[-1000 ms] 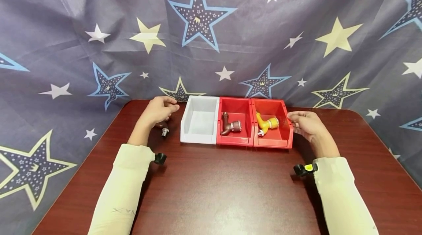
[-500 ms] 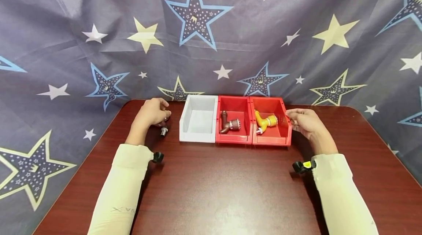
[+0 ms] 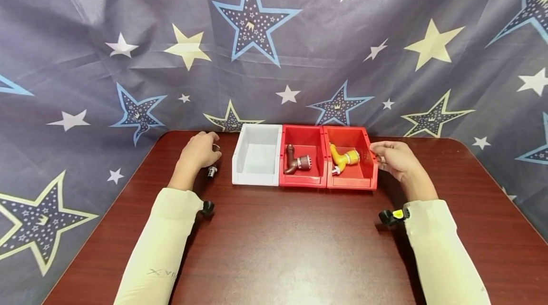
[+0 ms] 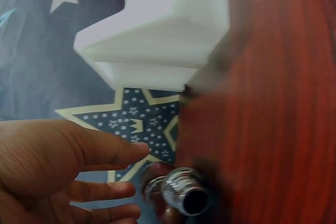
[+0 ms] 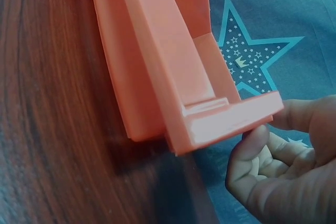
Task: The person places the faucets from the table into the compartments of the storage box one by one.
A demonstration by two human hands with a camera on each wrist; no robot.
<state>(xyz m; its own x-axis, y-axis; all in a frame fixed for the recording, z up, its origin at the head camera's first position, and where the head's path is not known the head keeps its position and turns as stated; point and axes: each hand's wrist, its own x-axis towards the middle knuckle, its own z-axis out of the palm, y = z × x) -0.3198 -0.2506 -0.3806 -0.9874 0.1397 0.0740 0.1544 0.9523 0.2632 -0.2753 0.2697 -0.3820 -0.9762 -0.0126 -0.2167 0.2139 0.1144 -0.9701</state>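
My left hand (image 3: 197, 155) is over a faucet (image 3: 211, 172) on the table's left side and covers most of it. In the left wrist view the thumb and fingers lie straight and apart beside the faucet's metal spout end (image 4: 188, 191). With thumb and fingers, my right hand (image 3: 397, 158) pinches the side rim of the right-hand red bin (image 3: 352, 184). A yellow faucet (image 3: 340, 158) lies inside that bin. The middle red bin (image 3: 304, 182) holds a brown faucet (image 3: 291, 157). At the left of the row stands an empty white bin (image 3: 257, 180).
The three bins stand side by side at the back of the brown wooden table (image 3: 278, 248). Behind them hangs a dark curtain (image 3: 171, 0) printed with stars. Each sleeve cuff carries a small black camera, such as the left wrist camera (image 3: 208, 208).
My left hand has moved slightly left and down over the faucet, covering more of it. The right hand keeps its pinch on the bin's rim. The view has shifted a little.
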